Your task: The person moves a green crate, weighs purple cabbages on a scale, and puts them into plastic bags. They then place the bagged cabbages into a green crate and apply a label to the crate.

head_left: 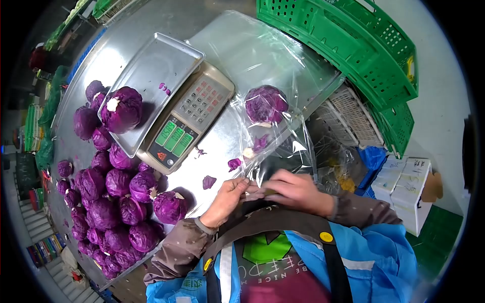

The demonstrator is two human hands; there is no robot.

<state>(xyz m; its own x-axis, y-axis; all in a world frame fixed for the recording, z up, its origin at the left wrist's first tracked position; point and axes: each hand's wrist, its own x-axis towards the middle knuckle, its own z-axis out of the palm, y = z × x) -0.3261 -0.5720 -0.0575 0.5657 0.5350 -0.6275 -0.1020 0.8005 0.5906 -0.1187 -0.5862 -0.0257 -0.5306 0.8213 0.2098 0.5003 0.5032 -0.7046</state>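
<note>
A transparent plastic bag (299,132) lies over the table's edge with a red cabbage (266,104) inside it. Its gathered near end reaches my hands, close in front of my body. My left hand (226,201) pinches the film between thumb and fingers. Beside it, my right hand (299,192) has its fingers bent and closed on the same end of the bag. Purple leaf scraps (234,164) lie just beyond my left hand. On the tray of the digital scale (189,118) rests another red cabbage (121,109), its pale stem end showing.
Many red cabbages (117,183) are heaped along the left of the metal table (212,15). Green crates (348,43) stand at the back right, above a white basket (353,116). A white foam box (404,187) sits on the floor at right.
</note>
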